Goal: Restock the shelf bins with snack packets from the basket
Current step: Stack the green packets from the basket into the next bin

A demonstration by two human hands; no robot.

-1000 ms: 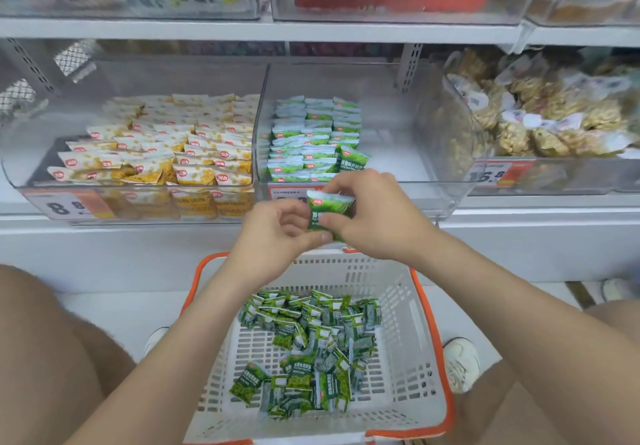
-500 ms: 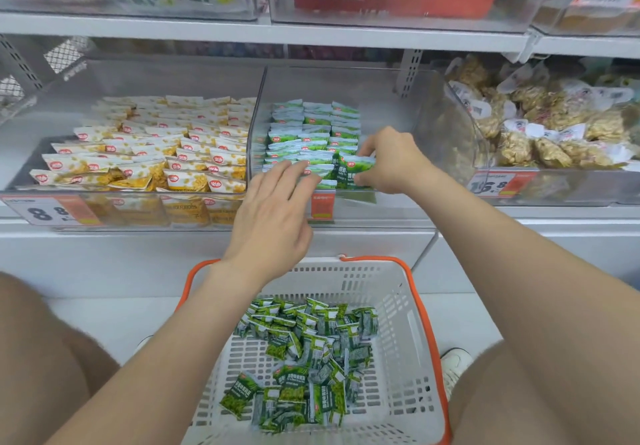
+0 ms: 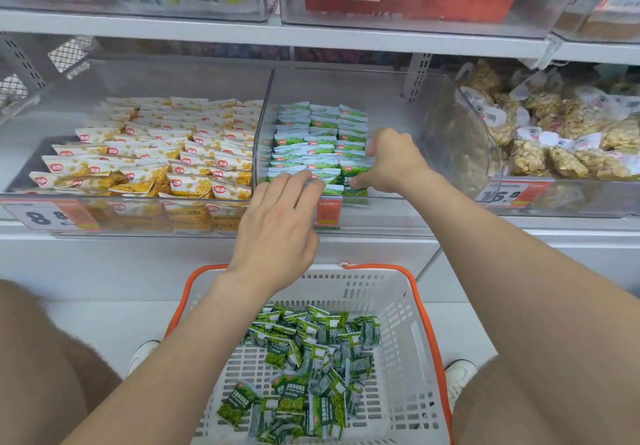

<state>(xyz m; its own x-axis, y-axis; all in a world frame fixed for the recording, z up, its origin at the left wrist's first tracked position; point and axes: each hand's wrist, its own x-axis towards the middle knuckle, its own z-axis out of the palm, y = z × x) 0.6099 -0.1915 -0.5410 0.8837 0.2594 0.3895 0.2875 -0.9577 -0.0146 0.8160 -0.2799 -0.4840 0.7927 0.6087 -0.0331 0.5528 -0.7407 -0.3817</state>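
Note:
A white basket (image 3: 408, 309) with orange rim sits on the floor below me, holding several green snack packets (image 3: 311, 358). The clear middle bin (image 3: 391, 198) holds rows of green packets (image 3: 318, 136). My right hand (image 3: 391, 164) is inside the bin and pinches the front green packet (image 3: 353, 174) of the right row between thumb and fingers. My left hand (image 3: 277, 233) reaches over the bin's front edge, its straight fingertips resting on the front packets of the left rows.
The left bin (image 3: 41, 198) holds yellow-and-white packets (image 3: 166, 153). The right bin (image 3: 481, 153) holds clear bags of brown snacks (image 3: 561, 139). Orange price tags hang on the bin fronts. A shelf with more bins runs above. My knees flank the basket.
Both hands rose from above the basket to the middle bin. The right hand carried a green packet into the right row; the left hand let go and now touches the front packets.

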